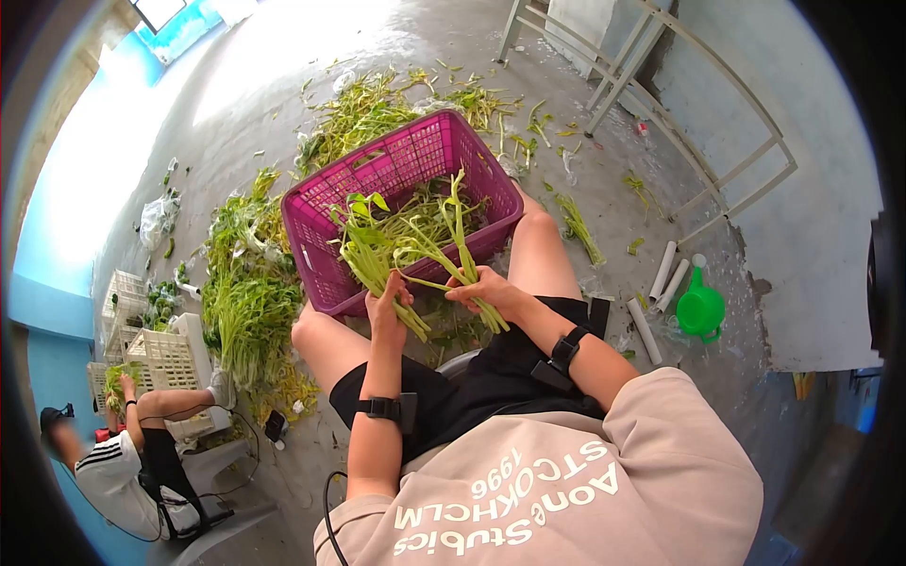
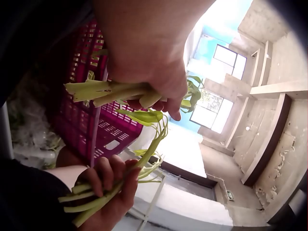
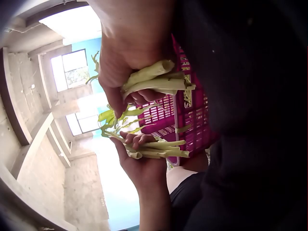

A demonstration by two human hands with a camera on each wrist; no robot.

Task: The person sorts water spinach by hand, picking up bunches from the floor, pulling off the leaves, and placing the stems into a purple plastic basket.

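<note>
Both hands are over the near edge of a purple plastic crate [image 1: 484, 179] that stands between the person's knees. The left hand [image 1: 387, 309] grips a small bunch of green water spinach stalks [image 1: 366, 264], leafy tops toward the crate and cut ends toward the lap. To its right, the right hand [image 1: 489, 291] holds a second, looser bunch [image 1: 464, 247], its stems fanned out. In the right wrist view the pale cut stem ends [image 3: 161, 71] stick out past the fingers. More loose stalks [image 1: 429, 222] lie inside the crate.
Heaps of greens [image 1: 247, 311] cover the floor left of and behind the crate. At right are a green watering can [image 1: 700, 309], white pipes [image 1: 663, 272] and a metal frame [image 1: 755, 203]. Another person [image 1: 132, 472] sits at lower left near white crates [image 1: 160, 358].
</note>
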